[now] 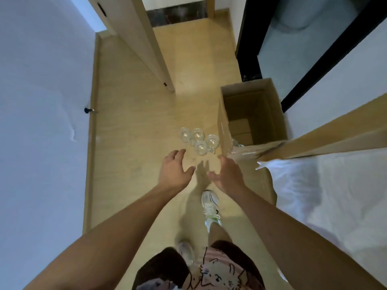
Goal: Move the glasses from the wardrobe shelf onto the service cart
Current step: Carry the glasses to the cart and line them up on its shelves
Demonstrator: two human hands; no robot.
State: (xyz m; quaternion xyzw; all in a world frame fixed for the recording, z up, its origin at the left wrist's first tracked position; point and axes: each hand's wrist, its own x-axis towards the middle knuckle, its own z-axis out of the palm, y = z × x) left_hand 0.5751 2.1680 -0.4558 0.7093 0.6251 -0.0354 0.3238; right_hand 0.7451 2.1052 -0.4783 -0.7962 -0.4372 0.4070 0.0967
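Four clear glasses stand clustered on a pale wooden floor, seen from above so that their round rims and bases show as rings of pale reflected light; the glass is colourless and see-through, with the floor visible through it, and three of them press together while the fourth sits at the cluster's left edge. They stand just beside the left wall of an open cardboard box, which rests on the floor next to a white-covered bed. A person reaches forward with both bare arms: the left hand and the right hand hover near the glasses, fingers spread and relaxed, grasping nothing and touching no glass. A white sneaker is planted below the right hand. A white wall runs along the left.
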